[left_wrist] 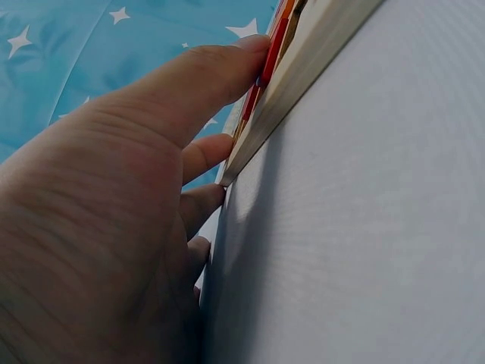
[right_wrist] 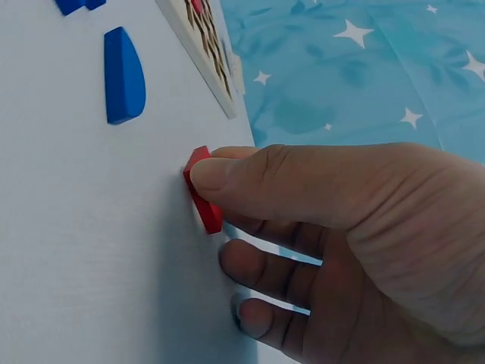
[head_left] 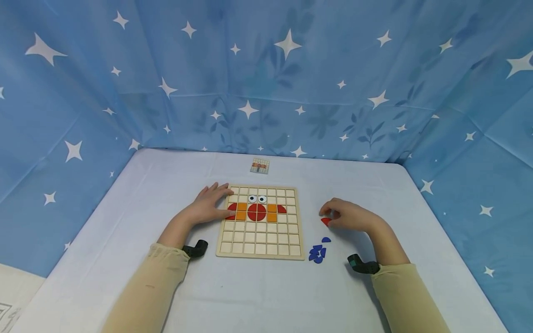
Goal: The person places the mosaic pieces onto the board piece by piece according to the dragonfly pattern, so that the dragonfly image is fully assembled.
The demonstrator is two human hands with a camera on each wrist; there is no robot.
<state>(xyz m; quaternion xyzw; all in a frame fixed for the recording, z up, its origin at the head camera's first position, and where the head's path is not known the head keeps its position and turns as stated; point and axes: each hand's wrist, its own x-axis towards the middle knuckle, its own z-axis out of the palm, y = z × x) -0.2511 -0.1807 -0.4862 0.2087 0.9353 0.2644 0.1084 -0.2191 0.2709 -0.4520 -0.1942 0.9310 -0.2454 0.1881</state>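
A wooden grid board [head_left: 261, 239] lies mid-table, bearing two eye pieces [head_left: 257, 199], a red circle of quarter pieces [head_left: 256, 212], orange squares [head_left: 272, 213] and a red quarter piece [head_left: 281, 209] at the right. My left hand [head_left: 205, 204] rests at the board's left edge, thumb on the red pieces [head_left: 232, 206] there, fingers extended along the rim. Right of the board, my right hand [head_left: 349, 214] pinches a red quarter-circle piece [right_wrist: 203, 189] between thumb and index finger. In the right wrist view that piece is tilted close to the tabletop, partly hidden by the thumb.
Several blue pieces [head_left: 318, 253] lie loosely right of the board's lower corner, one blue half-round piece [head_left: 326, 239] a little apart. Behind the board sits a small pattern card [head_left: 260, 165]. A blue star-patterned curtain [head_left: 266, 83] borders the white table's far side.
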